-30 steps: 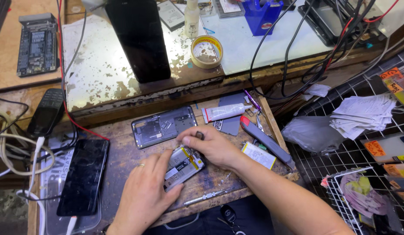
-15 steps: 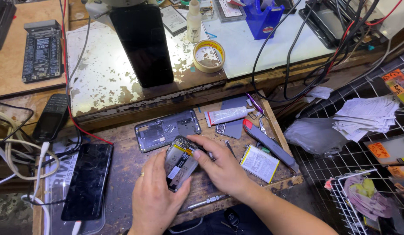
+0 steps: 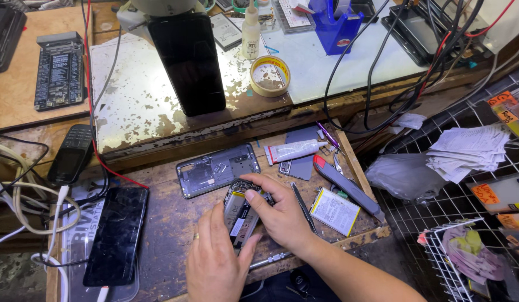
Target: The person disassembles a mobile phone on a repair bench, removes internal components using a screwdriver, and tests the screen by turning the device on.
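Opened phone (image 3: 241,215) is lying on the wooden tabletop (image 3: 164,235), back cover off, internals exposed (boards and a pale label visible). Long axis runs roughly toward/away from the person, top end tilted slightly right.

Right hand (image 3: 282,215) is laid over the phone's upper right part; thumb is pressed on the top end, fingers are curled around the right edge. Grip is closed on the phone body. Left hand (image 3: 215,263) is set against the lower left edge, fingers extended alongside, more bracing than clamping; whether it is fully closed on the phone cannot be told, only contact is seen.

Key relation: phone sits between the two hands, left of the right palm and above-right of the left palm. The top end is covered by the right hand, so that hand is nearer the work area.

Around it:
- grey phone frame (image 3: 217,169) just beyond the phone, apart from it
- glue tube (image 3: 296,150) and grey back cover (image 3: 301,162) further up right
- utility knife (image 3: 346,187) and flat battery (image 3: 334,211) right of the right hand
- thin metal tool (image 3: 302,206) just beside the right hand
- dark phone (image 3: 117,235) well to the left, face up
- tape roll (image 3: 269,75) on the upper shelf, well apart
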